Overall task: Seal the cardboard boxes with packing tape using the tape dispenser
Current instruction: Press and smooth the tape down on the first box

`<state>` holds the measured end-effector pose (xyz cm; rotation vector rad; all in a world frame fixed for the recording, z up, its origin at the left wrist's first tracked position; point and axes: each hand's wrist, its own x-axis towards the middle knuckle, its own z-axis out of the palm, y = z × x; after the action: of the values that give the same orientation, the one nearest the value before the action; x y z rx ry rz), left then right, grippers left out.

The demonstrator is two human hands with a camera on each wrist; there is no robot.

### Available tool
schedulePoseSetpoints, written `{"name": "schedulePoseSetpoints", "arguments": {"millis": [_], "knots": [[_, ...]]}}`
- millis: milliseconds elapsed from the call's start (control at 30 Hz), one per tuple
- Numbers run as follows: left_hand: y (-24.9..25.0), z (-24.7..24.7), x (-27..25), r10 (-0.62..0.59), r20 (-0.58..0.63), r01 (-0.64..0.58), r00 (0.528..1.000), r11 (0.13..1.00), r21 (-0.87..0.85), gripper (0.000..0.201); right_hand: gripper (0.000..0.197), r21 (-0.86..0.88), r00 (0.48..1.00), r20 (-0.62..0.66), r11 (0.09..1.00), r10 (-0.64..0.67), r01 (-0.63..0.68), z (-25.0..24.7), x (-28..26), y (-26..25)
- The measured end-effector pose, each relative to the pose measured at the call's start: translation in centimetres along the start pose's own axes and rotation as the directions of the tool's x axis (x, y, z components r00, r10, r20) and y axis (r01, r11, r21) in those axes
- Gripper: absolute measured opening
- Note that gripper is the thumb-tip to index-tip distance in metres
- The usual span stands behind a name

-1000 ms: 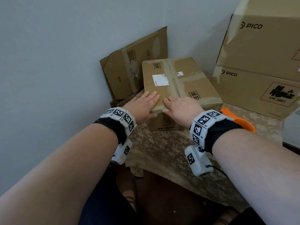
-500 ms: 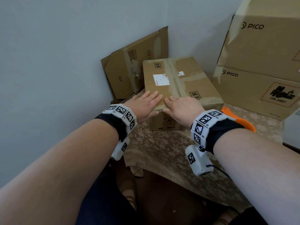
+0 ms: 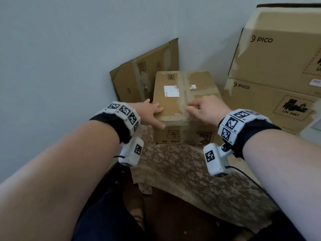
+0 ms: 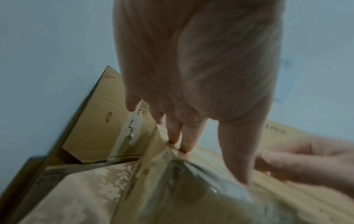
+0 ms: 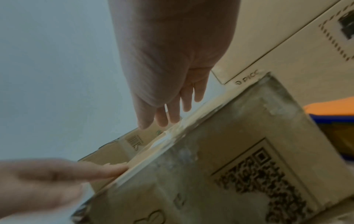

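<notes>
A closed cardboard box [image 3: 199, 82] with old tape along its top seam stands on the cloth-covered table [image 3: 182, 171]. My left hand [image 3: 149, 113] lies at the box's near left corner, fingers straight on the top and thumb down the front face. My right hand [image 3: 203, 108] hovers over the near right part of the top, fingers loose and pointing left toward the seam. In the right wrist view its fingers [image 5: 172, 112] hang just above the box edge [image 5: 229, 166]. The orange tape dispenser [image 5: 329, 106] shows only there, right of the box.
A flattened carton [image 3: 144, 75] leans on the wall behind the box. Two large stacked PICO boxes [image 3: 278, 58] stand close on the right. The table's front edge with hanging cloth lies just below my wrists.
My hands, which lay side by side at the near edge, have parted: the left slid to the left corner, the right moved right and lifted a little. More of the box's front face shows.
</notes>
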<state>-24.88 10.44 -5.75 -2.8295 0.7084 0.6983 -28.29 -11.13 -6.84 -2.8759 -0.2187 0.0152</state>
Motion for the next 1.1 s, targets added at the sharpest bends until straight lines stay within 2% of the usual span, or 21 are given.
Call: {"name": "schedulePoseSetpoints", "arguments": {"millis": [67,133,333,600,867,1100], "knots": [[0.7,-0.7,0.3,0.009,-0.078,-0.017,0.997,0.995,-0.098,0.068,0.053,-0.031,0.999,0.032,0.999,0.018,-0.017,0.0,0.2,1.0],[1.6,-0.7,1.1,0.021,-0.179,-0.039,0.984,0.995,-0.097,0.061,0.057,-0.077,0.996,0.091,0.997,0.022,-0.015,-0.1,0.4,1.6],[4.4,1.0,3.6,0.044,-0.223,-0.071,0.974,0.991,-0.113,0.064,0.061,-0.101,0.958,0.286,0.995,0.016,0.013,1.1,0.8,2.4],[4.6,2.4,4.2,0.089,-0.262,-0.102,0.961,0.994,-0.036,0.072,0.065,-0.155,0.96,0.274,0.983,-0.053,0.099,2.0,0.2,3.0],[4.6,2.4,5.4,0.135,-0.243,-0.111,0.961,0.988,0.109,0.079,0.067,-0.185,0.951,0.305,0.977,-0.045,0.105,1.4,0.0,2.5],[5.0,2.3,5.8,0.132,-0.258,-0.094,0.957,0.983,0.156,0.075,0.067,-0.206,0.944,0.328,0.974,-0.026,0.098,1.2,-0.1,2.0]]}}
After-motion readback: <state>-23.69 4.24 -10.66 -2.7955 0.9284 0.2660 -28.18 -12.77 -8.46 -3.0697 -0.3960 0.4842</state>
